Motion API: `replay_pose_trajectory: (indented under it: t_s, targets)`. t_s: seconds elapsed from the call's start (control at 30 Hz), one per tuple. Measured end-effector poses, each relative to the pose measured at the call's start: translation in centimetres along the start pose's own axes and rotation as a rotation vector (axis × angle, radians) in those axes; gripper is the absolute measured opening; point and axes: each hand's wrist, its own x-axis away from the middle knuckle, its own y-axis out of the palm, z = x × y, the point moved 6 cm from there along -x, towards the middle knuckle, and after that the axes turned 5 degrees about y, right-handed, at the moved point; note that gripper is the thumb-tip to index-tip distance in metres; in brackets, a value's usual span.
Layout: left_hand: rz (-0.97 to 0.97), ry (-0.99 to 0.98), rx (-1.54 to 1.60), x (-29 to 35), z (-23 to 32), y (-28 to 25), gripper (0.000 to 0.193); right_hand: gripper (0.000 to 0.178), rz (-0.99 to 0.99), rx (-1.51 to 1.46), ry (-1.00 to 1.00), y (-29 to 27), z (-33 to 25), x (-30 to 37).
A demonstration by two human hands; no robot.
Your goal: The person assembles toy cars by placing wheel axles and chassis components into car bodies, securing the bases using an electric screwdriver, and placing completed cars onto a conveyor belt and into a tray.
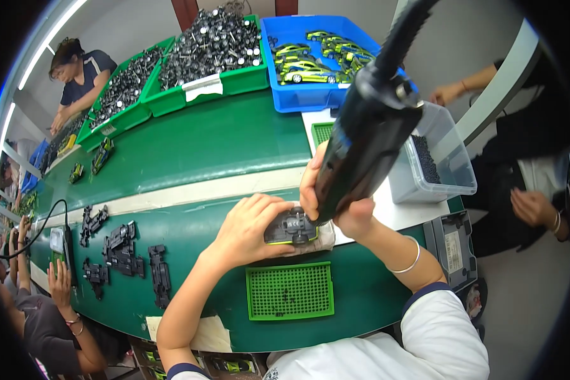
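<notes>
My left hand (pixel 250 229) is closed round the left side of a small toy car (pixel 292 227), which lies underside up. Its base is dark, with a thin yellow-green edge showing below. The car rests on a pale cloth-like pad (pixel 325 239). In my right hand (pixel 358 218) is a black electric screwdriver (pixel 368 136), gripped near its lower end and tilted, its cable rising from the top. The tool's tip is at the car's right end; I cannot tell whether it touches a screw. Just in front lies a green perforated tray (pixel 259 309) with a few tiny dark screws.
Several black chassis parts (pixel 123 250) lie to the left. Green bins (pixel 247 79) of wheel parts and a blue bin (pixel 278 98) of toy cars stand behind. A clear tub (pixel 446 189) of small black pieces is at right. Other people sit left and right.
</notes>
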Motion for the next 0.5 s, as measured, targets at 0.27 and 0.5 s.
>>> replay_pose_trajectory:
  t_s: [0.27, 0.5]
  targets:
    - [-0.039, -0.081, -0.087, -0.2, 0.8, 0.0, 0.063, 0.069, 0.006, 0.038, -0.011, -0.5, -0.2, 0.2]
    - [-0.027, -0.099, -0.100, 0.0, 0.4, 0.4, 0.060, 0.079, 0.013, 0.153, 0.126, -0.5, -0.6, -0.1]
